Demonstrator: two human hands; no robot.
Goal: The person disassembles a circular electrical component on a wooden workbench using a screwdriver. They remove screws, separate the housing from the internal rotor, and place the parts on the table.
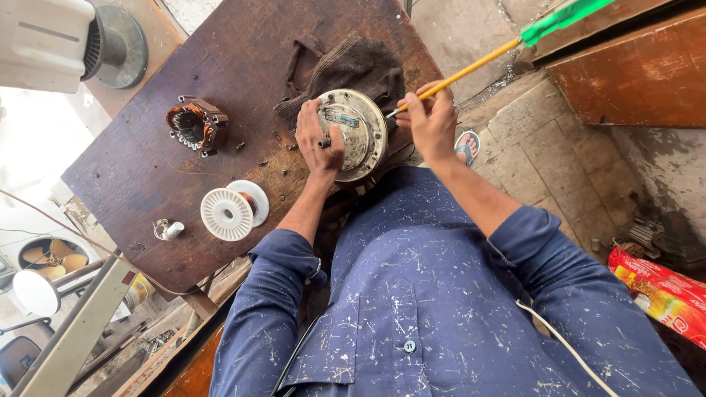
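Dark wooden worktop (147, 169) in a cluttered workshop, both hands on a round metal motor cover (356, 134).

Left hand (318, 140) grips the cover's left rim, fingers curled over it, steadying it on edge at the worktop's near right side, against a brown cloth (346, 62). Right hand (432, 117) is clenched around a yellow screwdriver (471, 70) with a green handle, its tip touching the cover's right edge. Left of the cover lie loose screws, a copper-wound stator (195, 125) and a white plastic spool (232, 212).
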